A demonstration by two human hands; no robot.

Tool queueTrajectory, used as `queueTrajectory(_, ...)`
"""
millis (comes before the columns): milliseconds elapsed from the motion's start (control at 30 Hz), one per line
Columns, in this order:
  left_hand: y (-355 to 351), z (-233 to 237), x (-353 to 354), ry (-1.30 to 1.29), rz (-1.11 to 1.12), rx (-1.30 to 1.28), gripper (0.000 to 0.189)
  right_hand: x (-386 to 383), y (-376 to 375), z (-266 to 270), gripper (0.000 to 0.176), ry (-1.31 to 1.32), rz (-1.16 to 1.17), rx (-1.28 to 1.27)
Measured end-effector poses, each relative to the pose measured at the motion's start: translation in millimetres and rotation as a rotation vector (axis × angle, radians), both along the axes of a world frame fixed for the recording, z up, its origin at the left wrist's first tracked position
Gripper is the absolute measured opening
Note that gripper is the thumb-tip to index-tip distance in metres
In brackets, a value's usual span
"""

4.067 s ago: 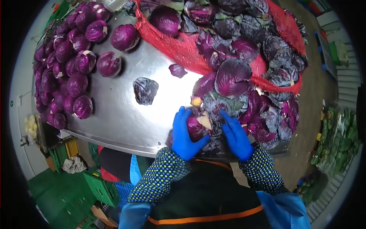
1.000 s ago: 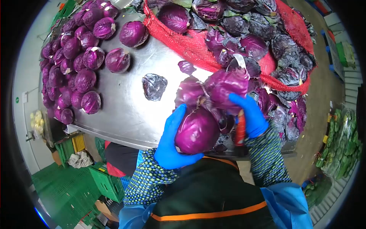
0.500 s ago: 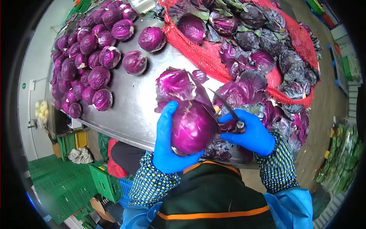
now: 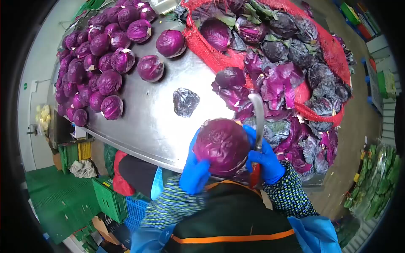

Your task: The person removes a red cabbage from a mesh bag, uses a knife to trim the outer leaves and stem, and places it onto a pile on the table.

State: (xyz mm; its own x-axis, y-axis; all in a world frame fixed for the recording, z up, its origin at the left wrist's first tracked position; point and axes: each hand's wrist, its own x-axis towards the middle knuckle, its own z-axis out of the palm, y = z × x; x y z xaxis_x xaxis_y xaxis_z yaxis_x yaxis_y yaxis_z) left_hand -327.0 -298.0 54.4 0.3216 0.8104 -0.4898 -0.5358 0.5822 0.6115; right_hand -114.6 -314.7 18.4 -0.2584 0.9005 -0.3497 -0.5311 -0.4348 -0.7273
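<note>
A round red cabbage (image 4: 222,145) sits between my two blue-gloved hands, close to my apron at the table's near edge. My left hand (image 4: 195,172) is wrapped round its left side. In my right hand (image 4: 268,159) is a knife (image 4: 258,116) with a curved blade and a red handle, the blade pointing up and away from me. The fingers of that hand also touch the cabbage's right side. A single dark leaf (image 4: 185,102) lies on the table beyond the cabbage. Loose purple leaves (image 4: 280,84) are heaped to the right.
Many cabbages (image 4: 109,82) are piled on the left of the metal table (image 4: 143,122). A red net sack (image 4: 206,50) with cabbages and dark leaves lies at the back right. Green crates (image 4: 109,200) stand on the floor to the left, bagged green vegetables (image 4: 377,181) to the right.
Outer leaves have come off the cabbage and now lie on the heap at right, one on the table. The knife has swung upright, and my right hand has moved in against the cabbage.
</note>
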Motion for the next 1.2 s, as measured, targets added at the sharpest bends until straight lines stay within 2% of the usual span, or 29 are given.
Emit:
queueTrajectory(33, -8, -10, 9, -0.044, 0.107, -0.128, 0.110, 3, -10, -11, 0.060, -0.136, 0.025, -0.045)
queueTrajectory(67, -10, -20, 4, -0.046, 0.107, -0.143, 0.110, 8, -16, -17, 0.059, -0.282, 0.051, -0.087)
queueTrajectory(100, -6, -31, 0, 0.229, -0.040, 0.062, 0.106, 14, -16, -16, 0.059, -0.294, 0.046, -0.093)
queueTrajectory(133, -6, -43, -3, 0.498, -0.187, 0.265, 0.103, 21, -19, -14, 0.055, -0.418, 0.035, -0.197)
queueTrajectory(167, -7, -63, -1, 0.482, -0.194, 0.250, 0.103, 26, -24, -12, 0.052, -0.542, 0.025, -0.305)
queueTrajectory(200, -8, -83, 3, 0.849, -0.283, 0.486, 0.103, 22, -32, -30, 0.042, -0.657, -0.047, -0.126)
queueTrajectory(233, -11, -97, 6, 1.219, -0.369, 0.731, 0.104, 17, -40, -41, 0.044, -0.631, -0.120, -0.077)
queueTrajectory(267, -13, -94, 11, 1.263, -0.388, 0.740, 0.111, 12, -41, -42, 0.044, -0.781, -0.074, 0.115)
queueTrajectory(300, -12, -92, 16, 1.260, -0.392, 0.746, 0.111, 8, -41, -43, 0.043, -0.922, -0.034, 0.311)
queueTrajectory(333, -15, -90, 21, 1.257, -0.374, 0.718, 0.114, 6, -44, -41, 0.043, -0.922, -0.034, 0.304)
queueTrajectory(400, -16, -91, 28, 1.257, -0.362, 0.690, 0.119, 5, -46, -37, 0.044, -1.137, 0.146, 0.391)
queueTrajectory(433, -18, -94, 31, 1.256, -0.366, 0.683, 0.119, 6, -45, -36, 0.044, -1.135, 0.152, 0.385)
queueTrajectory(500, -18, -98, 33, 1.283, -0.332, 0.780, 0.118, 7, -35, -35, 0.046, -1.249, 0.251, 0.513)
queueTrajectory(633, -9, -94, 35, 1.285, -0.402, 0.780, 0.116, 13, -22, -32, 0.045, -1.403, 0.377, 0.609)
queueTrajectory(767, -8, -94, 41, 1.318, -0.440, 0.778, 0.116, 14, -14, -45, 0.047, -1.441, 0.394, 0.567)
queueTrajectory(833, -13, -93, 45, 1.362, -0.419, 0.751, 0.112, 16, -3, -64, 0.047, -1.482, 0.168, 0.448)
queueTrajectory(867, -16, -94, 41, 1.339, -0.410, 0.832, 0.112, 16, 2, -70, 0.047, -1.480, 0.168, 0.454)
queueTrajectory(967, -18, -94, 36, 1.290, -0.366, 0.843, 0.112, 5, 2, -84, 0.060, -1.054, -0.072, 0.354)
queueTrajectory(1000, -18, -95, 33, 1.287, -0.369, 0.846, 0.112, -4, -1, -83, 0.060, -0.948, -0.113, 0.155)
queueTrajectory(1033, -18, -97, 27, 1.180, -0.353, 0.852, 0.107, 4, 4, -87, 0.060, -0.952, -0.112, 0.160)
queueTrajectory(1100, -21, -101, 12, 0.980, -0.325, 0.853, 0.096, 15, 28, -90, 0.042, -0.691, -0.030, -0.205)
queueTrajectory(1133, -26, -101, 6, 0.937, -0.294, 0.773, 0.086, 17, 33, -76, 0.028, -0.518, 0.033, -0.301)
queueTrajectory(1167, -29, -102, 3, 0.944, -0.298, 0.772, 0.086, 12, 41, -70, 0.028, -0.510, 0.033, -0.302)
queueTrajectory(1200, -36, -102, 2, 0.987, -0.267, 0.755, 0.085, 6, 46, -66, 0.024, -0.458, -0.173, -0.272)
